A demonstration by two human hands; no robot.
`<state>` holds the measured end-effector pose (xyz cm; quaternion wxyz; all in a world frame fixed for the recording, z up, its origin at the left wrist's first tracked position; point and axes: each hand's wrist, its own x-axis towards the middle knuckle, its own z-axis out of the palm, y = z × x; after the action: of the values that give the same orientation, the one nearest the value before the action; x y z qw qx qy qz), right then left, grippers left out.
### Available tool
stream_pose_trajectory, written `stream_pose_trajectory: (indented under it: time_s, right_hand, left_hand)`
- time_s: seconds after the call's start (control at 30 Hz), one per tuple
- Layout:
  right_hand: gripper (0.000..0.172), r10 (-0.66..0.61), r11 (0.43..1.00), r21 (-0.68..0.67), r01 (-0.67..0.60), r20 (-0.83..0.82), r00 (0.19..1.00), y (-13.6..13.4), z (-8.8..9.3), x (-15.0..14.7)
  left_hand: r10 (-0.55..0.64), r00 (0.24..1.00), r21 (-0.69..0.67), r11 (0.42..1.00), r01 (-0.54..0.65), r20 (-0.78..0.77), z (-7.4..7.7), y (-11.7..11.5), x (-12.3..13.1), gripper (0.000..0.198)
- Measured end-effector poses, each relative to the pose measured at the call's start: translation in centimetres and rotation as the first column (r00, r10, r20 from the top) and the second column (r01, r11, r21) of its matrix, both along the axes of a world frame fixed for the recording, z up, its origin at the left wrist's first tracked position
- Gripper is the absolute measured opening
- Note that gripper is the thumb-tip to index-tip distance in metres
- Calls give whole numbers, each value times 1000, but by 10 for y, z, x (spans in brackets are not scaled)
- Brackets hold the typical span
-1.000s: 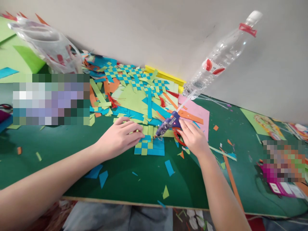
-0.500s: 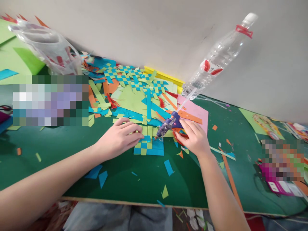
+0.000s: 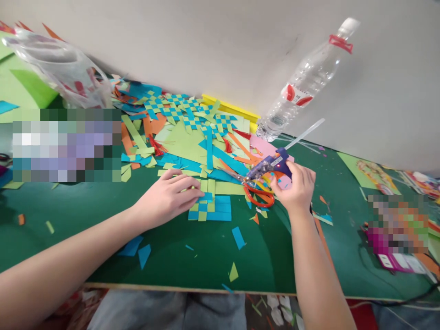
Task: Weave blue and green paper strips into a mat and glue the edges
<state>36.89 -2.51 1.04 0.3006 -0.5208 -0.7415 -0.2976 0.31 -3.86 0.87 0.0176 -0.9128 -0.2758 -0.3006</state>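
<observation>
My right hand (image 3: 296, 185) grips a dark blue hot glue gun (image 3: 270, 166) with a small red light on it and a clear glue stick (image 3: 305, 133) poking out of its back. Its nozzle points left, over the orange-handled scissors (image 3: 259, 197) on the table. At the centre, my left hand (image 3: 170, 195) has its fingertips closed on a short blue paper strip (image 3: 207, 197). That strip belongs to a small woven mat (image 3: 220, 208) of blue and light green strips, lying flat. The thumb of my left hand is mostly hidden.
Finished-looking woven pieces (image 3: 175, 107) and loose strips are heaped behind my hands. A plastic bottle (image 3: 299, 94) leans by the wall, beside a yellow strip-shaped piece (image 3: 230, 107). A plastic bag (image 3: 65, 68) stands at left. Scraps dot the green table (image 3: 165, 266).
My right hand has drawn the glue gun away from the woven mat, to the right and slightly up, uncovering the scissors. My left hand stays at the blue strip.
</observation>
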Motion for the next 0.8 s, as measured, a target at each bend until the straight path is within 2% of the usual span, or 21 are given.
stream_pose_trajectory:
  time_s: [0.2, 0.3, 0.37, 0.47, 0.53, 0.8]
  right_hand:
    - [48, -228, 974, -21, 227, -165, 960, 5, -7, 23]
    - [46, -392, 920, -120, 374, -310, 866, 7, -11, 28]
    - [45, -478, 878, -216, 427, -365, 799, 9, -15, 32]
    - [49, -565, 821, -346, 454, -381, 732, 14, -23, 37]
    - [52, -594, 798, -397, 454, -384, 707, 17, -29, 41]
    - [58, -609, 774, -459, 435, -355, 709, 26, -44, 49]
  left_hand:
    - [-9, 1000, -20, 1000, 9, -12, 0, 0, 0, 30]
    - [-27, 999, -18, 999, 27, -21, -1, 0, 0, 38]
    - [-42, 999, -7, 999, 42, -32, -2, 0, 0, 32]
    - [-75, 996, -4, 997, 75, -52, -2, 0, 1, 17]
    - [-94, 993, -20, 995, 93, -65, -3, 0, 2, 15]
    - [-177, 977, -60, 984, 171, -121, -6, -1, 1, 14]
